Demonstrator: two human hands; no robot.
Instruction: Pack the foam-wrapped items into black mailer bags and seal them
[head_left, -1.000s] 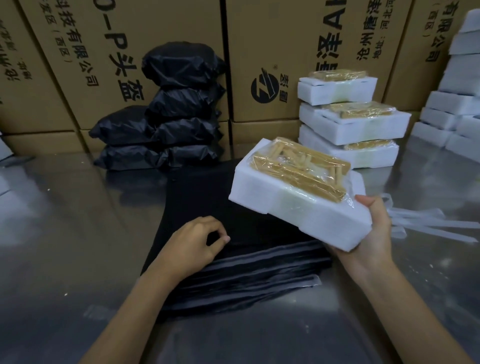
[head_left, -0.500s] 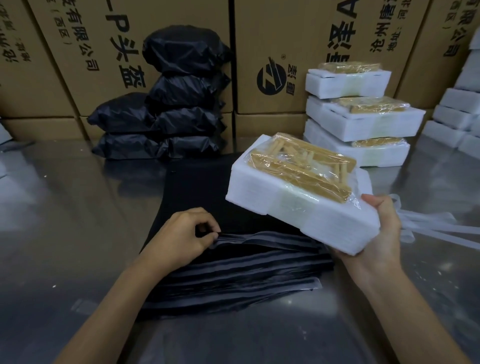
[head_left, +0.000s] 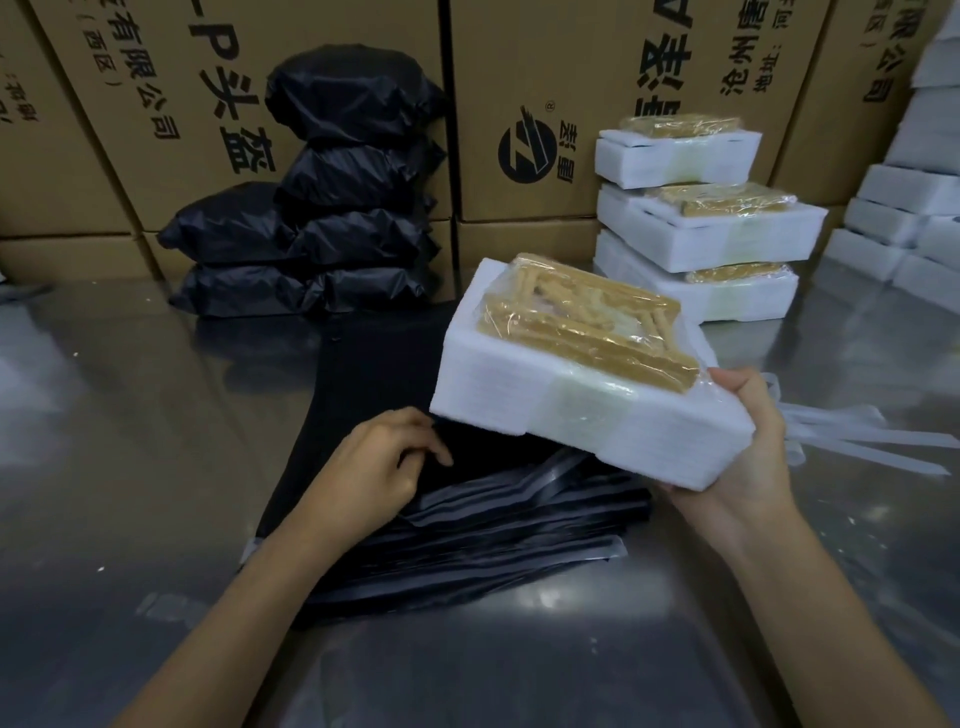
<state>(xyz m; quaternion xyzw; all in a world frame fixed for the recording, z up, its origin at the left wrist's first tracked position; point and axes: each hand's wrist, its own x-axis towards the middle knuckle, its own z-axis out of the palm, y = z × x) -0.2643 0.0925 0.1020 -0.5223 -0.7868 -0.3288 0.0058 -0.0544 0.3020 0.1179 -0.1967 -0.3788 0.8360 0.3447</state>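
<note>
Cardboard cartons (head_left: 545, 104) printed "头盔", right hand (head_left: 748, 467) holding foam-wrapped item (head_left: 587, 415)

The worktop (head_left: 130, 415) is of polished metal, smooth and reflective. The flat mailer bags (head_left: 467, 525) are of black plastic film, glossy, with grey sheen along the flaps. The packed bags (head_left: 337, 218) are of crinkled glossy plastic. The foam block (head_left: 571, 415) is matt white, banded with clear glossy film. The cartons (head_left: 545, 67) are of matt brown cardboard.
</note>
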